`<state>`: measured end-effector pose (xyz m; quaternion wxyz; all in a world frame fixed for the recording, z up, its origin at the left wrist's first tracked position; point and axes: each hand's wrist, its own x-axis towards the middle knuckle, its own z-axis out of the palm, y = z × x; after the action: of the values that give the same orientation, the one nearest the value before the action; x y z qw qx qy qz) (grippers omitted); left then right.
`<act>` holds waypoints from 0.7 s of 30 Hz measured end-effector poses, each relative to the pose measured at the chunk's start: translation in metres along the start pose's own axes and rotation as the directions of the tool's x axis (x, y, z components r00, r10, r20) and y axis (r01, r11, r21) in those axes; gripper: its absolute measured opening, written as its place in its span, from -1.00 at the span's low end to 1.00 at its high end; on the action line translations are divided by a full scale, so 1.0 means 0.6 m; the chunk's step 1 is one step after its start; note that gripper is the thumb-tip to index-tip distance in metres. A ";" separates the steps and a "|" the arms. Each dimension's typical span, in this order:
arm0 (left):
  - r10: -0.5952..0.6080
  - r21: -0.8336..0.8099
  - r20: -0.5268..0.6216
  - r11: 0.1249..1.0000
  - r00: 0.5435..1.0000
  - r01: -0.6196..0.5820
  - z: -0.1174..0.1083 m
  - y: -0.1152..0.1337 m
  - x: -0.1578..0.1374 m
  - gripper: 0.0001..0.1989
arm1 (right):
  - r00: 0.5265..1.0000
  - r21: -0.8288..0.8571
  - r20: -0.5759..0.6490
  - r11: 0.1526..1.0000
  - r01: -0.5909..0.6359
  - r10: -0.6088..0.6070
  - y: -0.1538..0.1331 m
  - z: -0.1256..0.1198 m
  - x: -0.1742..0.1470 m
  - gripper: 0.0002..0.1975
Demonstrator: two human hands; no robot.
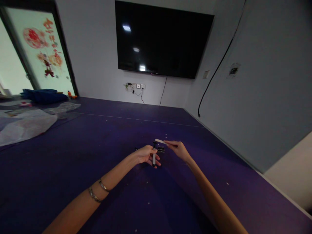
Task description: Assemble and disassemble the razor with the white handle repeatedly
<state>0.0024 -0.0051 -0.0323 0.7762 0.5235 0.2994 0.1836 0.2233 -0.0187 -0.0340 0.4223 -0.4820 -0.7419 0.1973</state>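
Observation:
My left hand (pixel 145 154) is closed around a short white rod (pixel 154 158) with black ends, held roughly upright. The thumb lies across it, and the other fingers show behind. In my right hand (pixel 179 150), a thin flat white strip (pixel 160 141) is pinched between thumb and fingertips. Its far end is close to the rod's black top; whether they touch I cannot tell. Just right of the rod is a small dark piece with pale lines (pixel 161 149), too small to name. A little dark object shows beside my left wrist, partly hidden.
A purple floor (pixel 117 136) carries scattered white specks. Crumpled clear plastic sheeting (pixel 29 126) and a dark blue cloth heap (pixel 44 96) lie at the left. On the far wall hangs a television (pixel 163 39), above wall sockets (pixel 138 86). A black cable (pixel 216 68) hangs along the right wall.

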 end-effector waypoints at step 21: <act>0.492 0.514 -0.162 0.782 0.855 -0.353 0.006 0.096 -0.063 -0.93 | 0.963 -0.051 -0.201 0.980 -0.193 0.180 0.001 -0.015 0.001 -0.58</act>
<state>-0.0221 -0.0079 0.0320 0.5133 0.7159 0.3174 0.3511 0.2312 -0.0187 -0.0291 0.4556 -0.5812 -0.6545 0.1619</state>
